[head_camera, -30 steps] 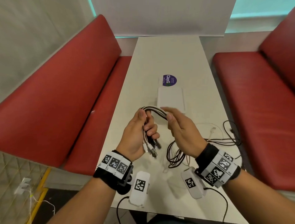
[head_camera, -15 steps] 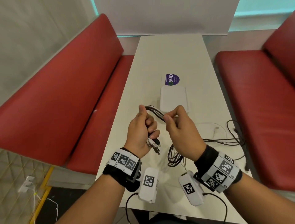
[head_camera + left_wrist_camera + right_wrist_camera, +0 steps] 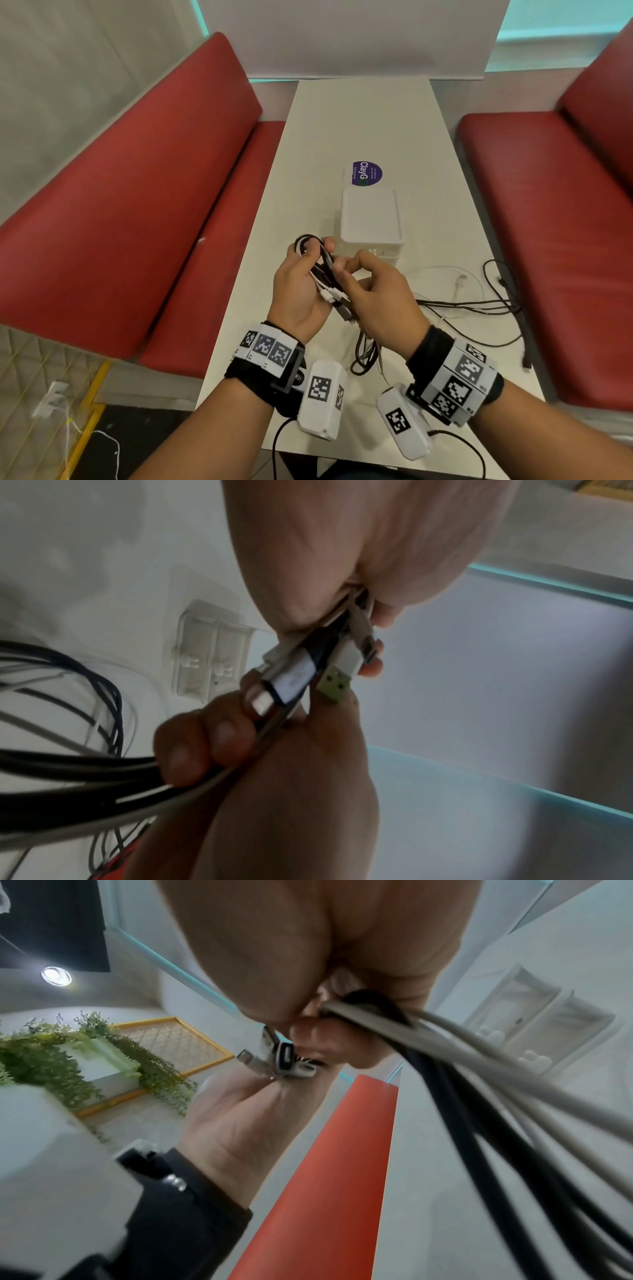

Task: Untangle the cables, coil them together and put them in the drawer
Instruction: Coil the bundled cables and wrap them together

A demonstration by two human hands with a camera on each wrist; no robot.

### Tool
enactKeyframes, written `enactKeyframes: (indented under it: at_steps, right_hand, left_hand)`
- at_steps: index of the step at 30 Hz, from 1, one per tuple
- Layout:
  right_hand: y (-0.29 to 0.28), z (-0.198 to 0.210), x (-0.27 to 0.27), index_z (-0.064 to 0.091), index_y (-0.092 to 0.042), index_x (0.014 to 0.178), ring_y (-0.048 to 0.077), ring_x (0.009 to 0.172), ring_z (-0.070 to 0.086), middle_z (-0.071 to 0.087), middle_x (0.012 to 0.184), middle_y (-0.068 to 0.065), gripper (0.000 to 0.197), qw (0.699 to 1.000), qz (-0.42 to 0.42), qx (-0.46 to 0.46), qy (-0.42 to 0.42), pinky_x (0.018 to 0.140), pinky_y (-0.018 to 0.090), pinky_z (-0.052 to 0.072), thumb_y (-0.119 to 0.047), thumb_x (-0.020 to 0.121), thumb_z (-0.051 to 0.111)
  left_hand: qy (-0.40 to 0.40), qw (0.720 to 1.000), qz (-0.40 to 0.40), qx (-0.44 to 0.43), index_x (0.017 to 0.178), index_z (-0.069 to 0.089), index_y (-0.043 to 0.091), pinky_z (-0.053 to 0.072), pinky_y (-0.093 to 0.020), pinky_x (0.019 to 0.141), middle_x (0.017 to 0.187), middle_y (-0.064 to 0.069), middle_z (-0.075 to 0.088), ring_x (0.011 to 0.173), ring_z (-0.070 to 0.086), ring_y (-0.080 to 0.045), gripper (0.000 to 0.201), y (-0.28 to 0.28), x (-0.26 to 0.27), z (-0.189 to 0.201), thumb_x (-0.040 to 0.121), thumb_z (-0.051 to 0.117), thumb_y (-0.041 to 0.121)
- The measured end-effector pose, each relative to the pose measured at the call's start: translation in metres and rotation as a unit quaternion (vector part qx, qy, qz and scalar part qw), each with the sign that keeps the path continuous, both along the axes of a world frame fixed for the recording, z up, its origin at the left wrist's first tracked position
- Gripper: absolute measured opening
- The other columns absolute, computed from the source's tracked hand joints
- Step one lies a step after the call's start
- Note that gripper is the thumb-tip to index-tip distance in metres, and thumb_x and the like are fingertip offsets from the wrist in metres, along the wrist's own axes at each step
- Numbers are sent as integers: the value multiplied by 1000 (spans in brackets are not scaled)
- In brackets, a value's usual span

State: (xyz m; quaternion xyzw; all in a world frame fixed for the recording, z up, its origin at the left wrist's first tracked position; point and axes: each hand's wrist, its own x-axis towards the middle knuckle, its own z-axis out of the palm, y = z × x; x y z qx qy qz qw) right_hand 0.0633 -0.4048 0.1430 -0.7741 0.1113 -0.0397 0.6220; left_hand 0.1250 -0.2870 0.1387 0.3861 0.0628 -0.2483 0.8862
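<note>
My left hand grips the looped cables, plugs poking out below my palm. My right hand pinches the same bundle just beside it. Loose strands trail right across the white table, the small drawer box just beyond my fingers.

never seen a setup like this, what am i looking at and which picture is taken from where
No machine here: a person with a camera on the head and one on each wrist. The head view looks down on a white table between red benches. The left hand grips a bunch of black and white cables near their plugs; the right hand pinches the same bunch. The rest of the cables trails loose across the table. Behind the hands stands a small white drawer box. The two wrist views look along each hand at the plugs.
</note>
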Motion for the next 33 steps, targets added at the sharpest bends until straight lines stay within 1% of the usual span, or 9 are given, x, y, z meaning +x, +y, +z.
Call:
enactKeyframes:
  at_steps: [5, 7, 10, 13, 19, 23, 27, 30, 33]
  right_hand:
    - [-4, -1, -5, 68, -37, 85, 5, 60, 51, 61, 73, -5, 14, 994, 25, -98, -34, 62, 20, 40, -40, 98, 62]
    - [-7, 0, -7, 67, -41, 100, -1, 78, 53, 55, 105, -8, 16, 992, 54, -111, -23, 75, 20, 42, -53, 97, 56]
    - [-3, 1, -6, 50, -36, 111, 2, 91, 62, 55, 119, -14, 40, 987, 110, -116, -1, 82, 31, 52, -69, 90, 53]
    - [7, 0, -6, 36, -26, 112, 8, 94, 66, 61, 109, -14, 39, 985, 129, -111, -19, 83, 42, 56, -56, 96, 53]
    - [7, -14, -12, 30, -24, 118, 23, 76, 66, 63, 102, -5, 26, 972, 105, -202, -58, 67, 51, 54, -39, 104, 45]
    - [6, -15, -14, 26, -28, 128, 39, 66, 61, 55, 126, -1, 40, 940, 119, -308, -91, 57, 52, 52, -20, 99, 52]
    - [-2, -10, -13, 45, -29, 130, 12, 100, 65, 58, 126, -22, 32, 977, 142, -125, -97, 83, 30, 54, -25, 100, 52]
    - [-8, -5, -11, 55, -23, 114, 7, 62, 47, 59, 76, -22, 31, 986, 117, 118, -21, 54, 20, 38, -46, 93, 51]
    - [-10, -9, -6, 46, -27, 109, -1, 88, 62, 60, 100, -26, 37, 990, 127, 29, -49, 76, 26, 53, -55, 92, 61]
  left_hand:
    - [-31, 999, 7, 10, 75, 51, 13, 55, -36, 69, 67, -4, 41, 61, 47, -19, 33, 1, -1, 2, 106, 47, 25]
    - [-39, 999, 13, 26, 81, 48, 13, 52, -33, 68, 69, -3, 42, 66, 38, -20, 28, 1, 2, 2, 102, 55, 30]
    - [-44, 998, 16, 47, 100, 54, 12, 48, -32, 63, 72, -1, 47, 67, 41, -19, 15, -1, 2, 7, 102, 55, 27]
    - [-68, 997, 21, 28, 123, 59, 10, 50, -30, 68, 76, -2, 50, 65, 46, -14, 23, -3, -1, 14, 105, 48, 19]
    - [-52, 998, -13, 19, 103, 56, 17, 58, -46, 89, 106, -12, 74, 105, 70, -33, 16, -3, -6, 18, 109, 41, 21]
    - [-37, 998, 9, 54, 110, 55, 15, 54, -36, 72, 71, -2, 60, 67, 64, -20, 14, -2, -7, 17, 108, 43, 23]
    - [-93, 989, 69, 95, 117, 51, 11, 54, -43, 82, 66, -1, 42, 66, 61, -20, 16, -3, -5, 15, 110, 40, 21]
    - [-158, 978, 79, 111, 113, 47, 12, 56, -45, 86, 67, -1, 39, 68, 60, -19, 10, -5, -4, 13, 110, 39, 19]
    - [-189, 976, 51, 98, 109, 47, 14, 51, -45, 95, 67, -1, 38, 66, 50, -18, 7, -8, -9, 16, 109, 41, 18]
